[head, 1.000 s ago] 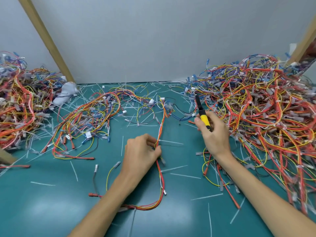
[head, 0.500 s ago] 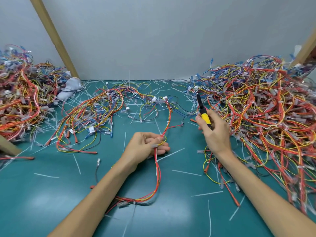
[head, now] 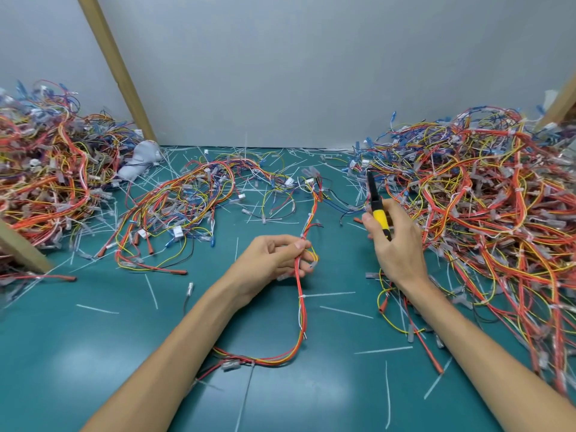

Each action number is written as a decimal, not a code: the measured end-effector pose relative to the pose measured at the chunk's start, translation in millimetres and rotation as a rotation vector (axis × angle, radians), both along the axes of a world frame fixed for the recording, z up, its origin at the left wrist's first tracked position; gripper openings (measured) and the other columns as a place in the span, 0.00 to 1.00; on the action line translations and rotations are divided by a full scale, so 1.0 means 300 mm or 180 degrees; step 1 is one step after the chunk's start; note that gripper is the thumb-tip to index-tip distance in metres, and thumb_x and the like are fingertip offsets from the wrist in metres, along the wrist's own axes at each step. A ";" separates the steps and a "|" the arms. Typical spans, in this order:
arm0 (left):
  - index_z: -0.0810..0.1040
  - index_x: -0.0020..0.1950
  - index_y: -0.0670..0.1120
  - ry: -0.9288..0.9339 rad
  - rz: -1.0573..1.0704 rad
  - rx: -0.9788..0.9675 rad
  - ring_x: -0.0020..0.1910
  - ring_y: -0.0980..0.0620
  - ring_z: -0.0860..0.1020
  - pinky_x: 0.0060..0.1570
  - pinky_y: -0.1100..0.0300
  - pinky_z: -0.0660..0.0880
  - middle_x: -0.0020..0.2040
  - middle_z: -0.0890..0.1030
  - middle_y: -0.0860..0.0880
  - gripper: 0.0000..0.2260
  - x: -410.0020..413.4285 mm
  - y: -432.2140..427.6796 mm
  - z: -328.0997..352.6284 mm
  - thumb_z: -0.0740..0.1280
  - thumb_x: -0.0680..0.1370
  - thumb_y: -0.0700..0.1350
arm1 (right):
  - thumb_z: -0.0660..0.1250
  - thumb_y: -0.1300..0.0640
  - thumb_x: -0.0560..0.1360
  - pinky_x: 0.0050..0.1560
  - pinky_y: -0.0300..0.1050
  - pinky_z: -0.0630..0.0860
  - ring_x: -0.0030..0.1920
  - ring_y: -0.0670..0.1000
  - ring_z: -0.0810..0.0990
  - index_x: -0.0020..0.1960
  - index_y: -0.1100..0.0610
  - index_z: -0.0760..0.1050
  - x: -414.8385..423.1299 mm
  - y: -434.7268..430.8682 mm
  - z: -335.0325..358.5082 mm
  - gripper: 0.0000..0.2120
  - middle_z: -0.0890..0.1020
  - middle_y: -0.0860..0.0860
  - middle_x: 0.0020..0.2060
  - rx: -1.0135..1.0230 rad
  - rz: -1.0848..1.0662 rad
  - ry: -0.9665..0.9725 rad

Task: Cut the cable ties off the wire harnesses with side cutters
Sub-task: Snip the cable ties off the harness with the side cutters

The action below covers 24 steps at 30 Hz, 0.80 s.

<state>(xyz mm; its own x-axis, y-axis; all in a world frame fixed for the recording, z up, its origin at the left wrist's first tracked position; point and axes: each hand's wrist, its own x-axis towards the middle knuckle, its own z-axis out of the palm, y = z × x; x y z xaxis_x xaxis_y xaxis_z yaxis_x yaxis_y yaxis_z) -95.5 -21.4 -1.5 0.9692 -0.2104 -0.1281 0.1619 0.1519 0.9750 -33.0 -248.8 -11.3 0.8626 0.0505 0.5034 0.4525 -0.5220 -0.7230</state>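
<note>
- Orange-red harness [head: 301, 307] pinched between thumb and fingers of left hand [head: 271, 260], raised a little off the mat [head: 93, 353]; its lower run loops back under the left forearm
- Yellow-handled cutters [head: 377, 207] gripped in right hand [head: 397, 254], fingers wrapped round the handle, tip pointing up and away, by the edge of the right pile [head: 486, 219]; can't tell if the blades are apart
- Hands apart, cutters not touching harness
- White tie [head: 301, 296] on harness just below left hand, tail sticking out right; a second tie [head: 309, 216] above the hand
- Step, my read: bring cutters to a tie
- To do it well: hold the run taut at the pinch, nip only the tie band or head, flat side of blades to the wires so insulation isn't nicked; nearest tie first, then feed harness through fingers to the next
- Risk guess: thin wires bunched tight, tip could catch one
- Right pile is a big tangle of harnesses with white ties showing; left pile [head: 50, 182] looks similar; smaller bunch [head: 187, 198] mid-mat
- Containers: no bin, tray or box in view; cut tails [head: 346, 311] lie loose across the mat, harnesses heaped straight on it
</note>
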 end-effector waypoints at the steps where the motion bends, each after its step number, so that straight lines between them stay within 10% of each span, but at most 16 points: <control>1: 0.81 0.49 0.43 0.0024 -0.0013 -0.0143 0.40 0.50 0.83 0.39 0.64 0.77 0.43 0.84 0.46 0.09 0.000 0.005 0.000 0.69 0.74 0.48 | 0.59 0.39 0.77 0.45 0.55 0.78 0.41 0.54 0.81 0.50 0.52 0.73 -0.004 0.003 0.003 0.16 0.80 0.50 0.38 0.0077 0.0020 0.0036; 6: 0.78 0.54 0.41 0.0023 -0.0146 -0.0495 0.49 0.49 0.84 0.44 0.63 0.80 0.49 0.85 0.44 0.11 0.002 0.013 -0.009 0.68 0.74 0.45 | 0.57 0.41 0.79 0.28 0.43 0.75 0.25 0.46 0.80 0.43 0.44 0.72 -0.020 0.013 0.006 0.11 0.81 0.48 0.31 0.0320 -0.0009 -0.0014; 24: 0.76 0.58 0.41 -0.0693 0.0292 0.0409 0.34 0.58 0.77 0.38 0.69 0.73 0.42 0.83 0.51 0.09 -0.020 -0.043 -0.018 0.57 0.83 0.36 | 0.73 0.57 0.67 0.33 0.48 0.67 0.31 0.55 0.74 0.47 0.52 0.66 -0.025 0.011 0.012 0.17 0.74 0.49 0.29 -0.0636 -0.0256 0.0073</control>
<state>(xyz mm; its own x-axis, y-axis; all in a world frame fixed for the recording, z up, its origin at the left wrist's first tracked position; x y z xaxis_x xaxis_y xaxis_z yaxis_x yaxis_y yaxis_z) -101.3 -34.1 -6.8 0.9911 -0.1159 0.0655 -0.0626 0.0289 0.9976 -40.3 -245.3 -7.8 0.8790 0.0779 0.4704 0.3882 -0.6898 -0.6112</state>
